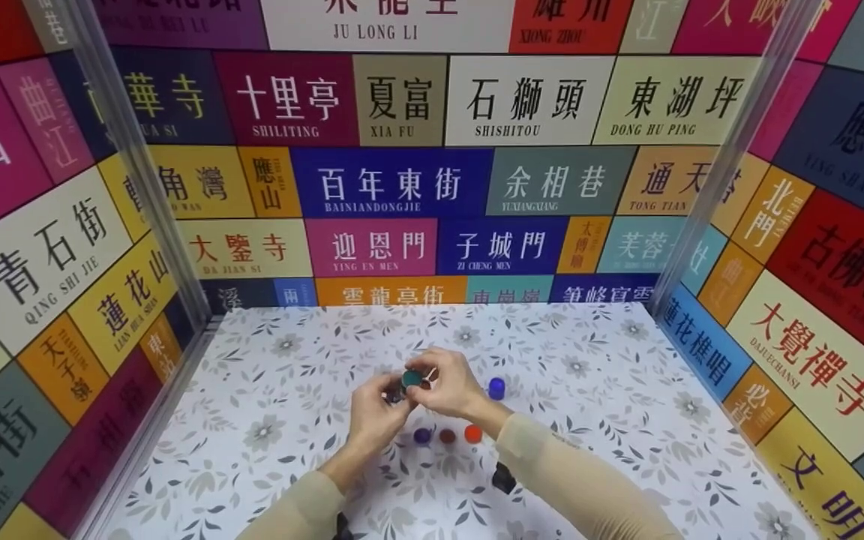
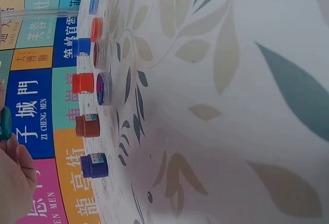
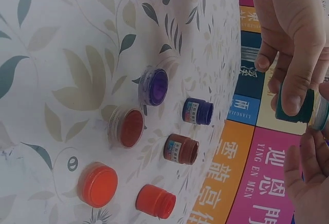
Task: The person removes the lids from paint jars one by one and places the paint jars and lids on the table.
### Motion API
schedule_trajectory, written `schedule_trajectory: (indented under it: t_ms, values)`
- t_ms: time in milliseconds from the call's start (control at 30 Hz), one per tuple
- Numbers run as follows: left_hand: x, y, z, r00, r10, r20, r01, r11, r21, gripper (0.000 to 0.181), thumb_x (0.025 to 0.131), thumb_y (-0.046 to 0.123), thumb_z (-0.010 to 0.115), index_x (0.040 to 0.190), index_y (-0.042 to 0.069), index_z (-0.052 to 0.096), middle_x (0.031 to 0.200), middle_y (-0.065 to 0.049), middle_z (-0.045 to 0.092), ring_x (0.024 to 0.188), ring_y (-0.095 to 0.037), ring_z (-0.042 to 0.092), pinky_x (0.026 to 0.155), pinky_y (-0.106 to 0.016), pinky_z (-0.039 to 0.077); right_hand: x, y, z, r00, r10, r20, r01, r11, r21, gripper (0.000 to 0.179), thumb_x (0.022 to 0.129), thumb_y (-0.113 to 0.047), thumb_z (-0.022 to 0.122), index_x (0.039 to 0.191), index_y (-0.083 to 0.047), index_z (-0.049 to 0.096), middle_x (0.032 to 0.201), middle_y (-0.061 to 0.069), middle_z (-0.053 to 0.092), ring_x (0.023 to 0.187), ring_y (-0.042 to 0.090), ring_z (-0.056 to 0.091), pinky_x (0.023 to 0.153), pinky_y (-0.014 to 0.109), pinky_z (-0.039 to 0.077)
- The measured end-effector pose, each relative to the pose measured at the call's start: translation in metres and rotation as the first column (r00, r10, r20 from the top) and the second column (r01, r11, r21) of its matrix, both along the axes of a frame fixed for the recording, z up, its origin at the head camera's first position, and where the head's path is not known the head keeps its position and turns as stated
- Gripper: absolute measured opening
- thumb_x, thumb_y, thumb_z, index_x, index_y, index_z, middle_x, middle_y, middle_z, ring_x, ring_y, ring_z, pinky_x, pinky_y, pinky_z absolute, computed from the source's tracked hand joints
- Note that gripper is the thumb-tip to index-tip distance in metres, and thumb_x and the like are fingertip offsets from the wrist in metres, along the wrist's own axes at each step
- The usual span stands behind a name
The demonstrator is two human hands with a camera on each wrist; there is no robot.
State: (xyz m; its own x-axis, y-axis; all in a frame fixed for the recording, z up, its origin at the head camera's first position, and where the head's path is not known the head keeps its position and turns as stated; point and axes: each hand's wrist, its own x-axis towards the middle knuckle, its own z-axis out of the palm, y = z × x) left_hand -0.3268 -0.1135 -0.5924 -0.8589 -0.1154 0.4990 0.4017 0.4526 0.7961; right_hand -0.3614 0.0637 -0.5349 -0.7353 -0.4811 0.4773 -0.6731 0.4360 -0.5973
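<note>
Both hands meet over the table in the head view. My left hand (image 1: 378, 414) grips a small dark green paint jar (image 3: 294, 102), thumb along its side. My right hand (image 1: 447, 381) pinches a clear-rimmed lid (image 3: 321, 112) right at the jar's mouth, partly cut off by the right wrist view's edge. Below them stand uncapped jars of purple (image 3: 198, 111), brown (image 3: 181, 149) and orange-red (image 3: 156, 201) paint. Their lids, purple (image 3: 154, 86), brown (image 3: 127, 127) and orange-red (image 3: 98, 184), lie in a row nearer the person.
A blue jar (image 1: 496, 388) stands right of the hands, and its blue lid (image 2: 94, 4) shows in the left wrist view. The table (image 1: 267, 375) has a leaf-patterned white cover. Sign-covered panels (image 1: 391, 182) enclose the back and both sides.
</note>
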Motion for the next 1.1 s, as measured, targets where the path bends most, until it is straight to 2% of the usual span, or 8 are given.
schedule_trajectory:
  t_ms: [100,167,267,467,767,900,1100]
  values:
    - [0.0,-0.001,0.001,1.0,0.006,0.02,-0.006,1.0,0.017,0.028,0.082,0.008,0.094,0.109,0.009,0.086,0.093,-0.005,0.084,0.087,-0.034,0.079,0.079,-0.041,0.067,-0.001,0.001,-0.001,1.0,-0.001,0.01,0.002,1.0,-0.02,0.032,0.084,-0.011,0.084,0.115,-0.001,0.084,0.102,0.014,0.082,0.09,0.03,0.079,0.079,0.047,0.069]
    - [0.0,-0.002,0.001,0.999,0.009,0.034,-0.01,1.0,0.022,0.03,0.082,0.01,0.095,0.11,0.009,0.085,0.093,-0.006,0.084,0.088,-0.035,0.08,0.079,-0.042,0.067,-0.001,0.002,-0.002,1.0,0.0,0.006,0.0,1.0,-0.03,0.033,0.084,-0.011,0.084,0.115,0.0,0.083,0.102,0.015,0.082,0.09,0.032,0.08,0.078,0.05,0.069]
    - [0.001,-0.004,0.001,0.999,0.013,0.05,-0.014,1.0,0.027,0.027,0.083,0.012,0.096,0.107,0.009,0.085,0.092,-0.006,0.084,0.088,-0.035,0.08,0.078,-0.042,0.066,-0.001,0.003,-0.003,1.0,-0.011,-0.014,0.011,0.999,-0.033,0.033,0.084,-0.012,0.084,0.115,0.0,0.083,0.101,0.015,0.082,0.089,0.033,0.08,0.077,0.045,0.068]
    - [0.0,-0.008,0.0,0.998,0.027,0.061,-0.029,0.999,0.036,0.026,0.084,0.014,0.096,0.107,0.01,0.084,0.094,-0.007,0.085,0.09,-0.037,0.08,0.071,-0.025,0.059,-0.002,0.004,-0.005,0.998,-0.045,-0.046,0.043,0.998,-0.042,0.032,0.083,-0.012,0.086,0.113,-0.002,0.085,0.099,0.013,0.083,0.087,0.03,0.08,0.073,0.029,0.064]
    - [-0.001,-0.013,-0.003,0.993,0.073,0.09,-0.075,0.997,0.019,0.027,0.084,0.015,0.097,0.109,0.014,0.085,0.095,-0.003,0.085,0.089,-0.02,0.079,0.071,-0.022,0.058,0.0,0.005,-0.006,0.998,-0.063,-0.006,0.063,0.998,-0.024,0.03,0.084,-0.011,0.087,0.113,-0.003,0.085,0.098,0.012,0.082,0.088,0.03,0.08,0.074,0.023,0.059]
    - [-0.002,-0.015,-0.004,0.993,0.085,0.086,-0.087,0.996,0.019,0.028,0.083,0.015,0.098,0.109,0.013,0.085,0.098,-0.004,0.086,0.09,-0.021,0.079,0.068,-0.02,0.058,0.0,0.005,-0.007,0.997,-0.075,0.004,0.075,0.997,-0.021,0.03,0.083,-0.011,0.087,0.113,-0.004,0.085,0.098,0.01,0.082,0.088,0.027,0.08,0.074,0.023,0.059]
    - [-0.005,-0.019,-0.007,0.992,0.117,0.039,-0.117,0.993,0.004,0.03,0.081,0.014,0.099,0.108,0.011,0.086,0.1,-0.007,0.083,0.089,-0.023,0.08,0.07,-0.021,0.061,-0.001,0.004,-0.009,0.998,-0.054,0.008,0.055,0.998,-0.026,0.032,0.083,-0.01,0.087,0.114,-0.003,0.085,0.099,0.01,0.083,0.088,0.025,0.08,0.075,0.023,0.061]
